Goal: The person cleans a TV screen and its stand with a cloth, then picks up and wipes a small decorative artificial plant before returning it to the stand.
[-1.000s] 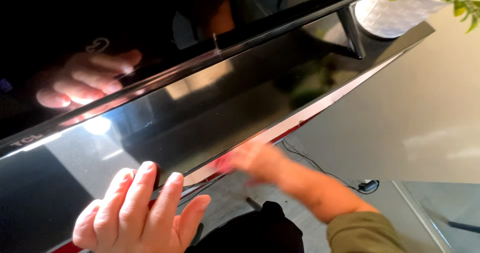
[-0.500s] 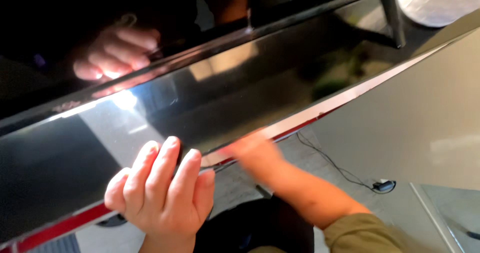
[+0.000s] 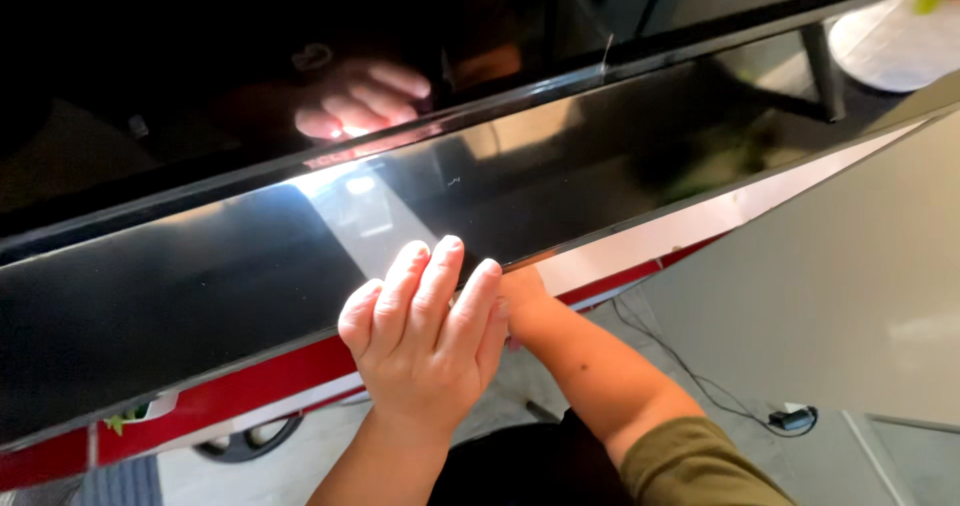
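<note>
The glossy black shelf (image 3: 250, 266) is being touched at its front edge by the left hand (image 3: 425, 341), fingers flat and open, nothing being grasped. The right hand (image 3: 522, 291) is being pressed just under that edge, its grip mostly hidden, possibly curled. A black cable (image 3: 680, 366) is lying on the floor below.

— Where's the camera?
— On the head, looking steeply down, very close over the glossy black shelf (image 3: 250, 276).
— Any second view?
— None; the floor (image 3: 720, 366) lies below.
</note>
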